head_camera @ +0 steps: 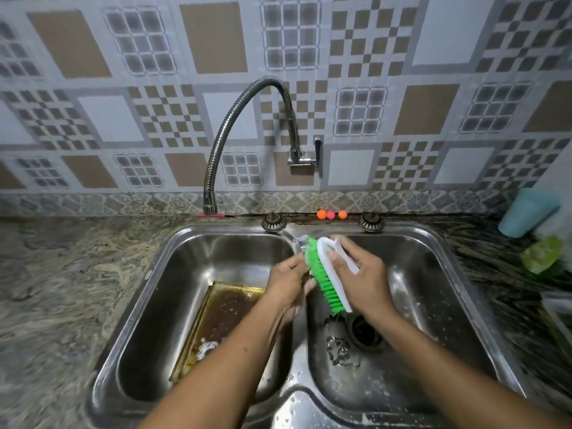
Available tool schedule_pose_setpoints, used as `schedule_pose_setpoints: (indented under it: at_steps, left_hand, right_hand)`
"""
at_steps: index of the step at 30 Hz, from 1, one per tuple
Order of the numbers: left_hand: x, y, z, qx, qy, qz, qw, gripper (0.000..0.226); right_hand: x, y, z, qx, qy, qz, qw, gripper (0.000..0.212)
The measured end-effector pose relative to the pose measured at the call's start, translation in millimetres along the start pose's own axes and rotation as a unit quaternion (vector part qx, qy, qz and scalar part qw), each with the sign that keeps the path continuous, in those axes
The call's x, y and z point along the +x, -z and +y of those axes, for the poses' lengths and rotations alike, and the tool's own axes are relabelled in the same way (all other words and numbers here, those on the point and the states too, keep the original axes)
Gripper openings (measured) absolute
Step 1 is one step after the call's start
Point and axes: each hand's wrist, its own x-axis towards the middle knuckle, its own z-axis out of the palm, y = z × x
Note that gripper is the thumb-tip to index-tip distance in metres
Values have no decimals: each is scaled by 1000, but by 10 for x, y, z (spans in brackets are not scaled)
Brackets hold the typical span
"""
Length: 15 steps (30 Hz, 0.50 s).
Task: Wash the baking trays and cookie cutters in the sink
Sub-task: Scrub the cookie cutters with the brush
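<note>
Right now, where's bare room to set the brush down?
Widest bare patch: the granite counter left of the sink. Also the right basin floor, right of the drain, bare but wet. Crowded: the left basin holds the baking tray; cookie cutters lie beside the drain; the right counter has a teal cup and green sponge.

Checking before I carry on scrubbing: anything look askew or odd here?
The baking tray seems to lean against the left basin's wall, brown-stained. Three small bright balls sit on the ledge behind the sink.

home kitchen | double steel sink [173, 252] | tiled wall [433, 103] | granite counter [62, 274]
</note>
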Motion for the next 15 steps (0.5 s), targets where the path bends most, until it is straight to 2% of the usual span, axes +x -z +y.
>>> schedule_pose_setpoints:
  at_steps: [2,6,9,12,14,15]
  left_hand:
    - [-47,205,82,-2,-9,11,1000,13]
    - [-71,543,209,0,-9,17,1000,12]
    - [-54,716,338,-2,-16,10,1000,19]
    - [-126,1117,433,16,-15,43,999,17]
    - [-194,1426,483,85,-4,53,995,13]
    - [-221,1583,500,178,-5,61,982,13]
  right_hand:
    - [-161,-4,138,-32,-24,-29,999,37]
    - [10,-245,-69,-7,-29,25,999,37]
    - [-117,-700,-216,-36,28,-26,999,35]
    - [-364,-839,90,-121,8,-86,989,43]
    - [-339,-845,198,-175,-20,-95,980,45]
    - [-297,-887,178,-185,-31,-89,978,47]
